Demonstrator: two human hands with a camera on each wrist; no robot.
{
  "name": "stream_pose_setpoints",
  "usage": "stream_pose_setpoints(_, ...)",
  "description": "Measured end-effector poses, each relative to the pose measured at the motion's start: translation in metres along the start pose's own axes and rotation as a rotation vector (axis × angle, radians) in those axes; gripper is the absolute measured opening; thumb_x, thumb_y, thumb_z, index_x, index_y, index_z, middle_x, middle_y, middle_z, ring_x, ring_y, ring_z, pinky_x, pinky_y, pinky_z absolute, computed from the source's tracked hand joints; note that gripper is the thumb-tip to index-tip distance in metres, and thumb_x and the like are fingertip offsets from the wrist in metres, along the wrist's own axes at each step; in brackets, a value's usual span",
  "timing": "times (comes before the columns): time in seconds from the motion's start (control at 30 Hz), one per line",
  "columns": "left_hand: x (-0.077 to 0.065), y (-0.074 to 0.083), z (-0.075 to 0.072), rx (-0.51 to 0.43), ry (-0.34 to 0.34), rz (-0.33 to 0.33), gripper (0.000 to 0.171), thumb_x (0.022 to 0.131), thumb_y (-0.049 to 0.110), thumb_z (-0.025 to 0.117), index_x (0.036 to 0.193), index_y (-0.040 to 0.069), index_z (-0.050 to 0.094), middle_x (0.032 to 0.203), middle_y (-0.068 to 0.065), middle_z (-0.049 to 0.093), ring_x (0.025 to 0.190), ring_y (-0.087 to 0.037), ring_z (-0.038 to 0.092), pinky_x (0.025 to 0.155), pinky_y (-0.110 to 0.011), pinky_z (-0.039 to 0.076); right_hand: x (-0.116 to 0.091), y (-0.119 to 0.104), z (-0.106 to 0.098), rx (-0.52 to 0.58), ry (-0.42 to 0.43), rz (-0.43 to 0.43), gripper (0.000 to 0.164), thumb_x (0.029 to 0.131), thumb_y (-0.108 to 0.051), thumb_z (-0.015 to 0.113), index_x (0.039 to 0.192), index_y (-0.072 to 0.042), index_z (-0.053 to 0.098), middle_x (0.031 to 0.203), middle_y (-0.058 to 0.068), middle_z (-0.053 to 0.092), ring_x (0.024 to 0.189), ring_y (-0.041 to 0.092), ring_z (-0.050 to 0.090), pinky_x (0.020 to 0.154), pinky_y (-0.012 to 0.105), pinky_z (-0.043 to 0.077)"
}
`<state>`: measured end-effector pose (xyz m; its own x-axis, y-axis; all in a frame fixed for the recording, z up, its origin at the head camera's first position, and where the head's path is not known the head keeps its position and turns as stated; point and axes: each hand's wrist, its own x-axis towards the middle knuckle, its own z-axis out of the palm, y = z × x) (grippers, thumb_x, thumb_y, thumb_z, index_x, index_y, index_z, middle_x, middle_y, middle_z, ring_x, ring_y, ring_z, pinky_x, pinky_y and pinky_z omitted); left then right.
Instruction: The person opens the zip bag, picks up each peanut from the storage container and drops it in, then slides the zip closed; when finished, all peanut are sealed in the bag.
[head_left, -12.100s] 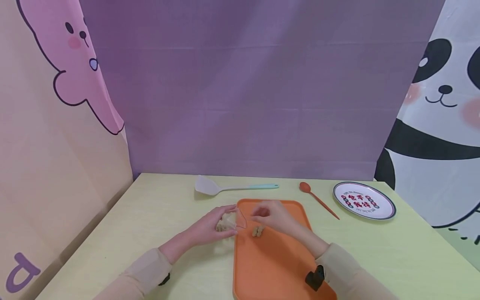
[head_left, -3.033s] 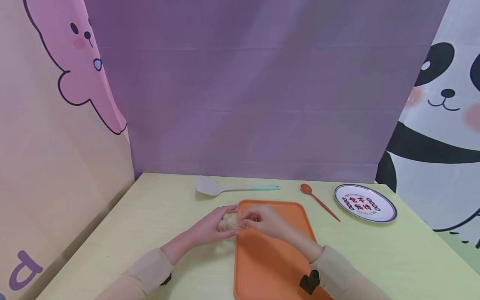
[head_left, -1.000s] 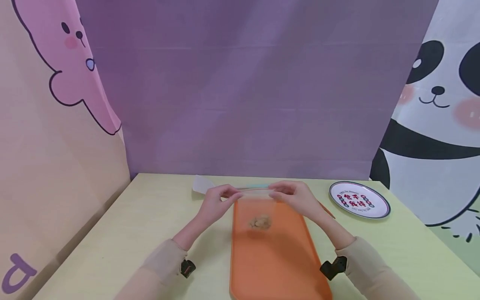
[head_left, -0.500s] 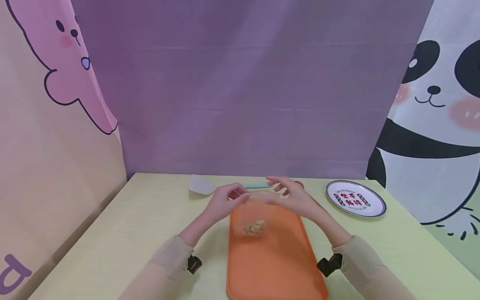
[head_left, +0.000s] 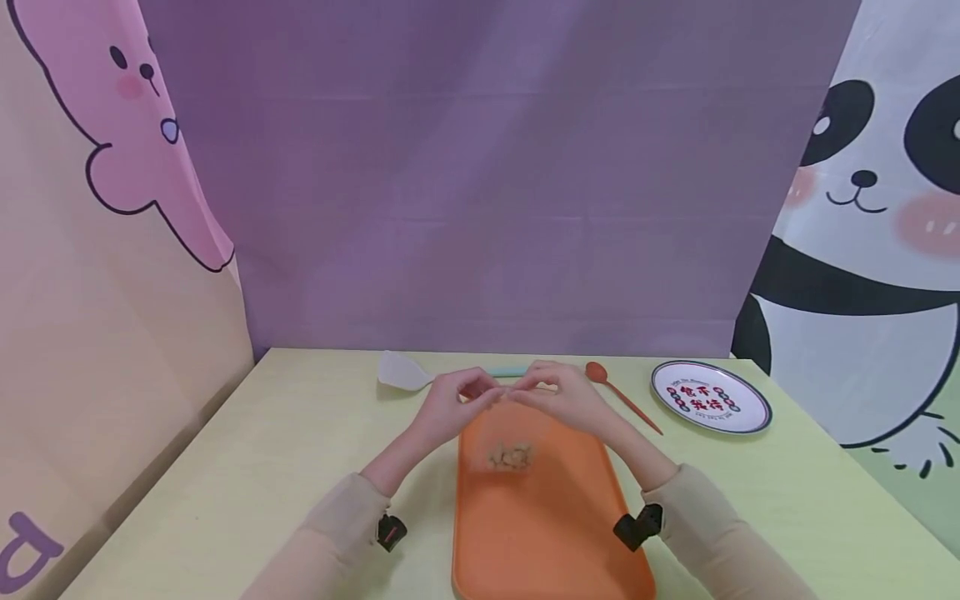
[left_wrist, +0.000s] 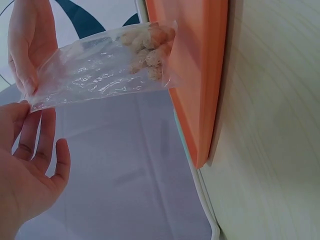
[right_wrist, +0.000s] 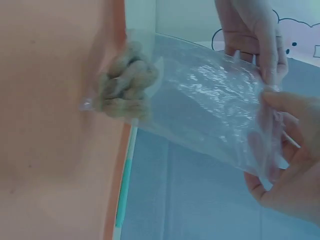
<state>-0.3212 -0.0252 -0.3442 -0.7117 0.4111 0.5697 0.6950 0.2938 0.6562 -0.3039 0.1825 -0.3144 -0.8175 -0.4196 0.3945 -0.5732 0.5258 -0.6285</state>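
A clear plastic bag [head_left: 501, 427] hangs over the orange tray [head_left: 551, 533], with several tan pieces that look like peanuts in the shell [left_wrist: 150, 50] gathered at its bottom. My left hand [head_left: 446, 404] pinches one upper corner of the bag between thumb and forefinger. Close beside it, my right hand [head_left: 570, 402] pinches the bag's top edge, the fingertips of both hands nearly meeting. In the right wrist view, the see-through bag [right_wrist: 210, 100] stretches from the fingers down toward the tray.
Behind the hands lies a white spatula [head_left: 402, 372] with a mint handle, partly hidden. A red-orange spoon [head_left: 624, 398] rests right of the tray. Farther right is a white plate [head_left: 711, 397] with red lettering. A purple cloth [head_left: 480, 183] hangs behind the table.
Earlier my right hand put peanuts from the tray into the bag. Both hands then raised it by its mouth. The right hand let go and now pinches the edge nearer the left.
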Motion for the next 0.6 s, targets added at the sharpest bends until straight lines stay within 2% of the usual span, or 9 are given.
stream_pose_setpoints(0.3, 0.0019, -0.0002, -0.0019, 0.055, 0.013, 0.048, 0.011, 0.09, 0.021, 0.064, 0.088, 0.012, 0.07, 0.076, -0.005, 0.069, 0.07, -0.006, 0.059, 0.071, -0.022, 0.051, -0.0008, 0.0015, 0.0038, 0.0, 0.059, -0.077, 0.012, 0.086, -0.03, 0.068, 0.086, -0.02, 0.075, 0.081, -0.008, 0.065, 0.078, 0.01, 0.056, 0.071, 0.031, 0.046)
stream_pose_setpoints(0.4, 0.0029, 0.0021, -0.0039, 0.064, 0.033, 0.071, 0.008, 0.09, 0.019, 0.064, 0.086, 0.013, 0.069, 0.075, -0.002, 0.069, 0.071, -0.008, 0.061, 0.07, -0.023, 0.052, -0.0006, 0.0016, 0.0018, -0.001, 0.069, -0.079, 0.014, 0.086, -0.03, 0.068, 0.087, -0.018, 0.075, 0.081, -0.008, 0.065, 0.079, 0.01, 0.055, 0.073, 0.033, 0.045)
stream_pose_setpoints(0.6, 0.0055, 0.0045, -0.0056, 0.046, 0.014, 0.074, 0.009, 0.09, 0.018, 0.063, 0.087, 0.011, 0.069, 0.077, -0.004, 0.069, 0.072, -0.017, 0.065, 0.064, -0.025, 0.052, -0.0025, 0.0043, -0.003, 0.006, 0.084, -0.058, 0.013, 0.085, -0.029, 0.069, 0.084, -0.017, 0.074, 0.083, -0.008, 0.063, 0.08, 0.01, 0.054, 0.07, 0.032, 0.045)
